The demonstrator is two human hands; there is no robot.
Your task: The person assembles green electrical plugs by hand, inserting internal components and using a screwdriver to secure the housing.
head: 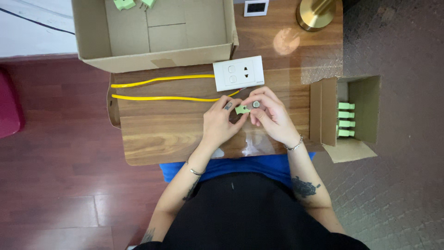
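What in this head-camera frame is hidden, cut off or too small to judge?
- Small green part: mostly covered by the fingers of the left hand and right hand; its shape is unclear.
- Yellow cable: its end disappears behind the hands.
- Large cardboard box and brass lamp base: cut by the top edge.
- Green pieces in the small box: too small to detail.

Layout, your view from above the table (152, 139)

You're sitting at the near edge with your left hand (218, 124) and right hand (273, 115) meeting at centre, a small plug (241, 109) sitting between their fingertips. The socket plate (238, 73) is lying just behind them, two cables (159, 89) running left from it across the table. The large open box (155, 32) is sitting behind those, two plugs lying in its far end. The small box (349, 115) is hanging off the right edge, a row of plugs (346, 119) stacked inside. The lamp base (316, 13) is standing far right.
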